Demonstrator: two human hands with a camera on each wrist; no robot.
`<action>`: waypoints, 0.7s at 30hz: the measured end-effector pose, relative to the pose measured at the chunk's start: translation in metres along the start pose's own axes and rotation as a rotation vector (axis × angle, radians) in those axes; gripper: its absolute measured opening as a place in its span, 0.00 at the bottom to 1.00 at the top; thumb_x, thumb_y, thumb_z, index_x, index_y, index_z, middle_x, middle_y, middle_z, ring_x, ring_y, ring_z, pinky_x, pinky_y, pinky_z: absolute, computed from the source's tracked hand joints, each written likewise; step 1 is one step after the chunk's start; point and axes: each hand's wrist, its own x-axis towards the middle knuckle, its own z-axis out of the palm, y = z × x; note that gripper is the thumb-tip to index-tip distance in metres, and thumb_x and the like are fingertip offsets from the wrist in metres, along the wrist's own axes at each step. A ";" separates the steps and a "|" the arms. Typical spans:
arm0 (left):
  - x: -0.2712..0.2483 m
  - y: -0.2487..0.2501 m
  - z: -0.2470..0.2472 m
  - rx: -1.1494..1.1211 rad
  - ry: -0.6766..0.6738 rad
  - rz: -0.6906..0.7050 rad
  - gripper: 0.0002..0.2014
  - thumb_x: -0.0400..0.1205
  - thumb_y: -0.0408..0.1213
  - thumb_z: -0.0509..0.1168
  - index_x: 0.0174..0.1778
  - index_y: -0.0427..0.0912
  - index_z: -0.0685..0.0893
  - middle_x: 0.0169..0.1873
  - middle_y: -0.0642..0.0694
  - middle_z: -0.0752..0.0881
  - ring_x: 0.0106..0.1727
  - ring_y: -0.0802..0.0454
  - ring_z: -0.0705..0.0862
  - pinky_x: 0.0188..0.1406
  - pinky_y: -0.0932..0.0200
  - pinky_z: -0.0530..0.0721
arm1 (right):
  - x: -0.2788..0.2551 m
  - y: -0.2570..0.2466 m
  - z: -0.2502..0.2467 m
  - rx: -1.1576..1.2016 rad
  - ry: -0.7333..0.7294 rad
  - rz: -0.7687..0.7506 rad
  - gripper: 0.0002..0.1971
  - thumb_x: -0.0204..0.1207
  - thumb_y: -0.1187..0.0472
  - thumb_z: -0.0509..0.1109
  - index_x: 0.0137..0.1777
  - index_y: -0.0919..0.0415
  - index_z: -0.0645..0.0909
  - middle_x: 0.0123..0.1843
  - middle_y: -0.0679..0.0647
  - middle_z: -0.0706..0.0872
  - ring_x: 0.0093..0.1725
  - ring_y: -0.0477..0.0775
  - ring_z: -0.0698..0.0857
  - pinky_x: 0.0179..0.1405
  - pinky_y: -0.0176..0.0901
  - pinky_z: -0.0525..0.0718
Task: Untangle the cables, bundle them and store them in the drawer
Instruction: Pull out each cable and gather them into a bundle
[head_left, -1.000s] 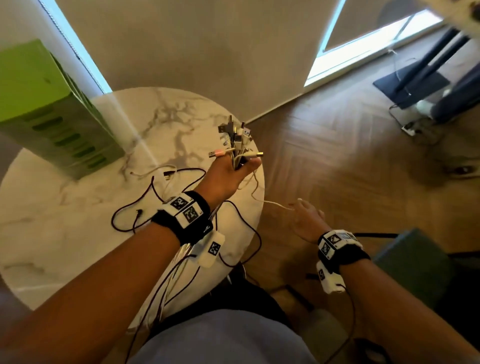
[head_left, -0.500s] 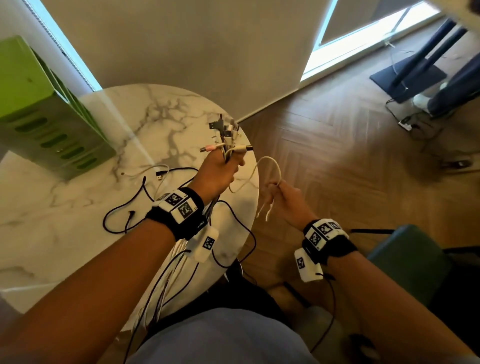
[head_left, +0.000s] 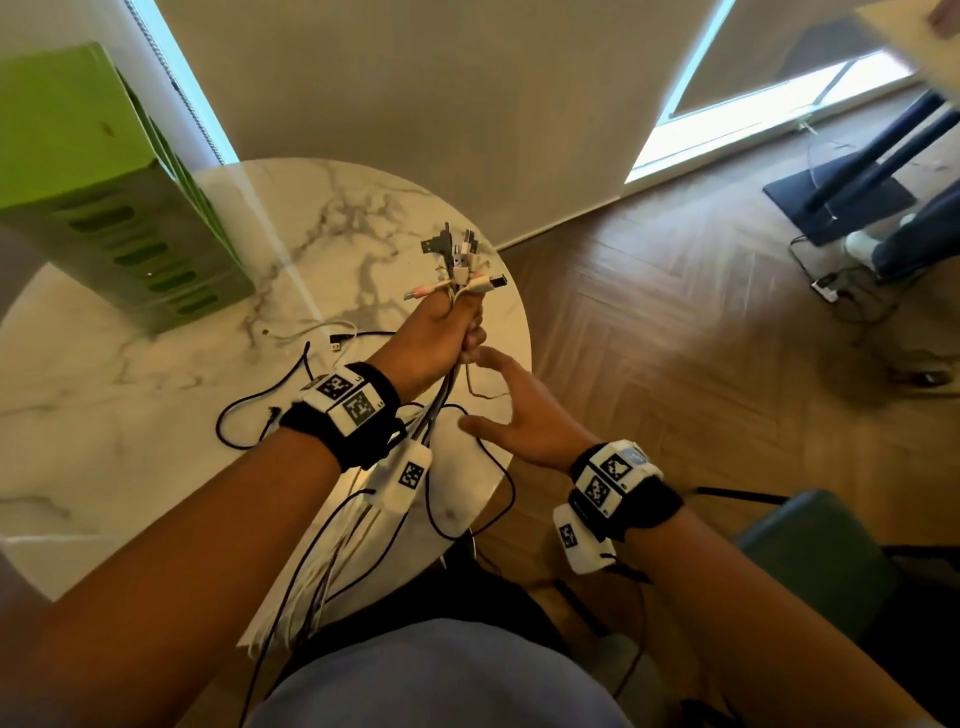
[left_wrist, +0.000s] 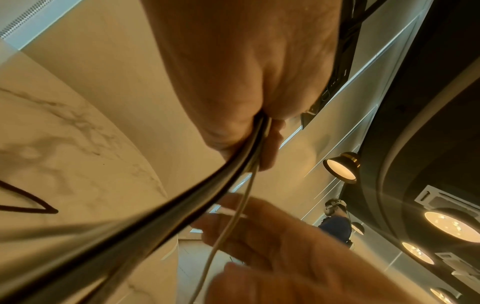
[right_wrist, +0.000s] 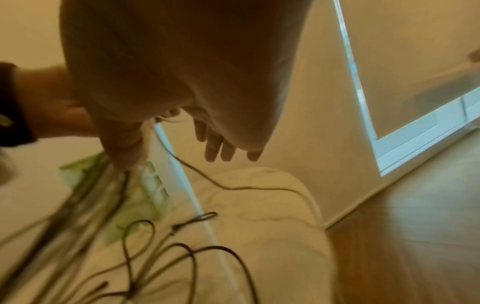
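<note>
1. A round white marble table (head_left: 156, 415) with grey veins stands on a herringbone wood floor (head_left: 675, 338), close to a beige wall (head_left: 441, 104).
2. Two bright window strips show: one at the far left behind the table, one at the far right along the floor.
3. One green slotted drawer unit (head_left: 104, 197) stands on the far left part of the table.
4. A dark green seat (head_left: 810, 561) sits near right; dark legs and a second person's shoe appear far right.
5. The left hand (head_left: 441, 332) is raised over the table's right edge, its fingers curled tight around one bundle of cables (head_left: 457, 270), plug ends sticking up above the fist.
6. Roughly seven plug ends fan out above the fist; the exact count is unclear.
7. The strands hang below the fist, under the wrist, toward the near edge.
8. The right hand (head_left: 524, 415) sits just right of the bundle with fingers straight and spread, the forefinger touching the left fist; it grips nothing.
9. Black cable loops (head_left: 244, 415) and one white cable (head_left: 311, 332) lie loose on the table.
10. Two wrist bands with square markers are worn, one per arm.
</note>
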 end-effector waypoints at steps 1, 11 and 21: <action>0.000 0.001 -0.001 0.037 -0.002 0.005 0.17 0.94 0.43 0.51 0.39 0.44 0.70 0.29 0.49 0.67 0.29 0.57 0.69 0.27 0.61 0.70 | 0.001 -0.015 0.002 0.021 0.007 -0.028 0.39 0.78 0.42 0.74 0.84 0.51 0.61 0.76 0.51 0.79 0.77 0.52 0.76 0.79 0.54 0.72; -0.002 0.001 -0.029 0.186 0.238 -0.005 0.19 0.92 0.50 0.55 0.41 0.40 0.76 0.30 0.44 0.77 0.30 0.52 0.80 0.39 0.49 0.91 | 0.002 -0.030 -0.029 -0.104 0.282 -0.133 0.11 0.91 0.50 0.55 0.60 0.54 0.75 0.39 0.50 0.84 0.34 0.54 0.83 0.36 0.56 0.85; -0.017 0.011 -0.033 -0.078 0.181 0.008 0.20 0.92 0.51 0.53 0.37 0.45 0.66 0.26 0.52 0.67 0.24 0.58 0.67 0.23 0.64 0.65 | -0.032 0.055 -0.015 -0.292 -0.394 0.396 0.17 0.91 0.54 0.56 0.62 0.62 0.84 0.51 0.54 0.88 0.56 0.57 0.88 0.65 0.54 0.83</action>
